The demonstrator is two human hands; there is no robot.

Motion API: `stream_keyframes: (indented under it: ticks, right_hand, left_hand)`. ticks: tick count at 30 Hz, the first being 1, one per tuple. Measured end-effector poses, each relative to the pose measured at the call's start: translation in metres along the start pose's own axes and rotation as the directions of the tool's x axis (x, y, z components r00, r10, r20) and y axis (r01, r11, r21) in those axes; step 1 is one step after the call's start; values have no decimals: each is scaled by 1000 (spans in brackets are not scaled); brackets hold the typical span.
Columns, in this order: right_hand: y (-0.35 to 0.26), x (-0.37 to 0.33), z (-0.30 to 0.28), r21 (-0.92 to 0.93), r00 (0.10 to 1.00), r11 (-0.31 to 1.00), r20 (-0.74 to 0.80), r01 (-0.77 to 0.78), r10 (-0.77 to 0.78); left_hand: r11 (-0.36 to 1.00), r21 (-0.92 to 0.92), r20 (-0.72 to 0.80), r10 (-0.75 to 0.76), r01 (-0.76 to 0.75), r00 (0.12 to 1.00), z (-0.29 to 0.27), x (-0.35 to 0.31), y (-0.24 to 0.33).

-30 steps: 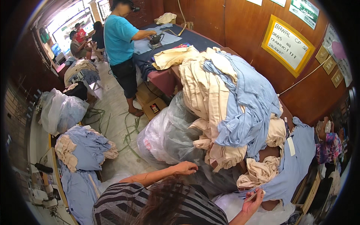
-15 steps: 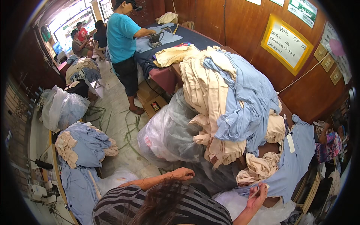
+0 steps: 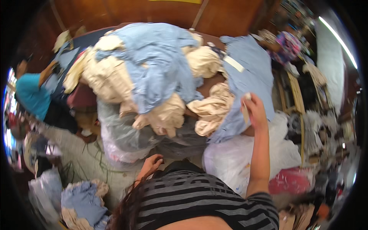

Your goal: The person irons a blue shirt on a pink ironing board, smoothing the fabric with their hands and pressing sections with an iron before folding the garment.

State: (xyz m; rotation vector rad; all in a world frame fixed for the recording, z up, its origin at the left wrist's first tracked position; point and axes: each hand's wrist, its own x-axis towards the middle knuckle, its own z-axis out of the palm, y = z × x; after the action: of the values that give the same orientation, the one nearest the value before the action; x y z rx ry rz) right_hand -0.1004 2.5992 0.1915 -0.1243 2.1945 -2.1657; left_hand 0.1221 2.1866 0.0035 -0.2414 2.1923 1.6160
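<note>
Over blue garment (image 3: pixel 251 76), right fingers (image 3: pixel 255 102) pinch pale strip (image 3: pixel 245 114); near bag (image 3: pixel 124 132) edge, left fingers (image 3: pixel 155 159) curled, hold unclear.

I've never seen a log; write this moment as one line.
right hand: holds pale strip, by blue garment | left hand: near plastic bag | nearby: clothing heap

Garment workshop, by look: blue and cream clothes (image 3: pixel 161 61) heaped along table (image 3: pixel 211 83), bulging plastic bags (image 3: pixel 124 134) below front edge, co-worker (image 3: pixel 33 96) near left end.
</note>
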Motion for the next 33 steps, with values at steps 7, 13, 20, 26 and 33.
stream_keyframes:
  ticks: [7, 13, 20, 26, 33]
  right_hand:
    - [28, 154, -136, -861, 955, 489, 12, -141, 297]
    - [80, 184, -122, -959, 929, 237, -63, -158, 365]
    - [84, 201, -105, -949, 896, 214, -120, -229, 427]
    - [8, 165, -243, -934, 899, -275, -94, -228, -427]
    - [21, 79, 76, -997, 691, 20, 32, 68, -723]
  left_hand:
    - [996, 58, 44, -64, 62, 997, 19, 8, -11]
    - [987, 18, -71, -156, 158, 985, 14, -19, -52]
    - [961, -69, -68, -273, 269, 960, -1, -39, -64]
    - [983, 107, -104, 160, -149, 982, -28, -33, -134]
    - [978, 103, -406, -123, 180, 905, -127, -176, -207]
